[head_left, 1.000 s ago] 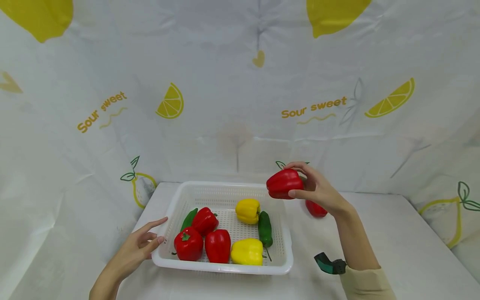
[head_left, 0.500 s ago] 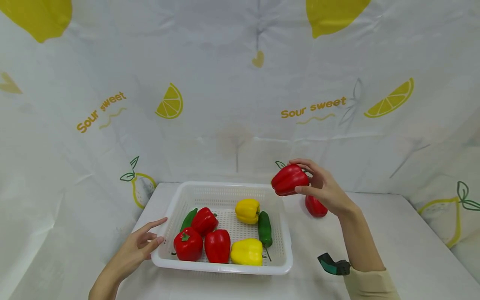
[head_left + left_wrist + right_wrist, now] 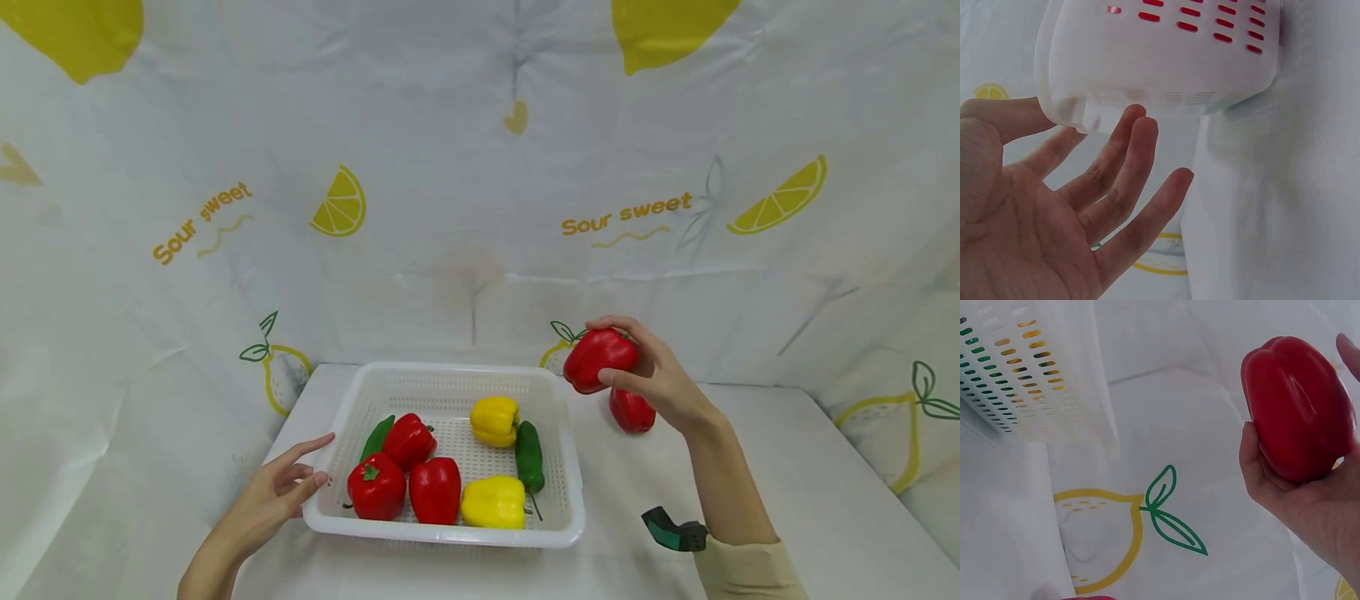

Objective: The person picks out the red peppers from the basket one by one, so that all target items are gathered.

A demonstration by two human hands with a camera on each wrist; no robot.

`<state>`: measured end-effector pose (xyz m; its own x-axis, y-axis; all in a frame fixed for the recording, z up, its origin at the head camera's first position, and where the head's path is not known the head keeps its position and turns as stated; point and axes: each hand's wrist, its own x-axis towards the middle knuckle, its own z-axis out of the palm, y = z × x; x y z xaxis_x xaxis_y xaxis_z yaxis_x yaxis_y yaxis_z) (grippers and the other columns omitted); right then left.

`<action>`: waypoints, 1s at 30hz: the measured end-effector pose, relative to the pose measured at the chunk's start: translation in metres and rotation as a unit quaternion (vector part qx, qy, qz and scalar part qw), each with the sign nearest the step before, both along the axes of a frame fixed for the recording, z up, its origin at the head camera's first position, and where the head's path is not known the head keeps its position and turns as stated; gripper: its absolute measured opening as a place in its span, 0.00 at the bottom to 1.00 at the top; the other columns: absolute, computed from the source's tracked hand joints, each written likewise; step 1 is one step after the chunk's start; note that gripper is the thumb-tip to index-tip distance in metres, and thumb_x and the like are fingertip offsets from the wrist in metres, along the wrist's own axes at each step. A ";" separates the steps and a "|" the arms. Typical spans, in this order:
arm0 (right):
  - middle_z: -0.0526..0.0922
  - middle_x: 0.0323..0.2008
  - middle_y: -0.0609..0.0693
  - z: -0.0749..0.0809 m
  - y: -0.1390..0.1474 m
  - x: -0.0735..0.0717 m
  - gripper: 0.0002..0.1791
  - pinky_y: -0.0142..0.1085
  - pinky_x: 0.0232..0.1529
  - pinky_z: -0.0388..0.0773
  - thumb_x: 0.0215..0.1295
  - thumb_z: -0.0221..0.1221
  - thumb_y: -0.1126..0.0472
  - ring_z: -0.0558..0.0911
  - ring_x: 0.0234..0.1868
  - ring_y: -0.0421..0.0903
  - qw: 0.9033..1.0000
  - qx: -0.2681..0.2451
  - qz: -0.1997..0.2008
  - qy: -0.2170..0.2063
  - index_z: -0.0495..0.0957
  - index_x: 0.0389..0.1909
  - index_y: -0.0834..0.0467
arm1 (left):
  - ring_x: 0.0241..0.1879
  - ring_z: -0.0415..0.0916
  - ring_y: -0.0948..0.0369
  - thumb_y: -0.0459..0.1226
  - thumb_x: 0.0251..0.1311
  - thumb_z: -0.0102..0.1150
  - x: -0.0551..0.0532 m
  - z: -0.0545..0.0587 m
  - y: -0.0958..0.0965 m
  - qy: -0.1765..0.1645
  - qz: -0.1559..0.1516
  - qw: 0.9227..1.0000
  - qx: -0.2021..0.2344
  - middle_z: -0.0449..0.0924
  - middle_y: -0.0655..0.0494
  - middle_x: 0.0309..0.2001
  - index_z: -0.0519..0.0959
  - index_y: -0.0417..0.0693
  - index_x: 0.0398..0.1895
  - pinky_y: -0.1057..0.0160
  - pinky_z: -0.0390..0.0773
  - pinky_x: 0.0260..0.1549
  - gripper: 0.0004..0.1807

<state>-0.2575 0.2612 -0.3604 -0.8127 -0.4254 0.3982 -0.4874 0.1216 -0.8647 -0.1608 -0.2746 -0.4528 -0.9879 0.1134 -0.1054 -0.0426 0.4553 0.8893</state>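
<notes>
Holding a red bell pepper (image 3: 600, 360) in the air, the right hand (image 3: 663, 379) lays its fingers over the top and its thumb low on the near side. The pepper is above the table (image 3: 787, 475), to the right of the white basket (image 3: 555, 537) and apart from it. A smooth, glossy skin like that probably slips easily, so an even, moderate grip round the broad middle should serve better than a squeeze at one end. Keeping the wrist high seems wise too — the second red pepper (image 3: 632, 414) lies on the table close below and could be knocked.

The left hand (image 3: 273, 492) is loosely spread, thumb and forefinger at the basket's left rim, the other fingers apart outside its wall. A light touch there should do; heavy pressure might shift the basket and set its peppers (image 3: 435, 492) rolling.
</notes>
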 end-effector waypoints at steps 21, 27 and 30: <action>0.74 0.71 0.45 -0.006 0.020 -0.003 0.46 0.36 0.52 0.91 0.59 0.66 0.77 0.78 0.67 0.42 0.999 0.019 -0.030 -0.001 0.62 0.79 0.59 | 0.46 0.87 0.60 0.41 0.75 0.65 -0.001 0.000 0.001 -0.005 0.006 1.000 0.004 0.88 0.45 0.46 0.68 0.49 0.83 0.53 0.93 0.42 0.35; 0.74 0.69 0.45 -0.006 0.031 0.000 0.44 0.36 0.51 0.90 0.63 0.64 0.76 0.79 0.65 0.41 0.999 0.024 -0.040 -0.013 0.62 0.80 0.58 | 0.46 0.87 0.59 0.41 0.75 0.66 -0.001 0.001 0.002 -0.009 0.012 1.000 0.001 0.88 0.43 0.47 0.68 0.49 0.82 0.53 0.93 0.42 0.35; 0.73 0.69 0.44 -0.006 0.036 0.002 0.44 0.37 0.50 0.91 0.65 0.66 0.72 0.79 0.64 0.41 0.997 0.045 -0.059 -0.031 0.61 0.81 0.53 | 0.46 0.87 0.59 0.41 0.74 0.66 -0.001 0.001 0.002 -0.010 0.014 1.000 -0.001 0.88 0.44 0.47 0.68 0.50 0.82 0.53 0.93 0.42 0.35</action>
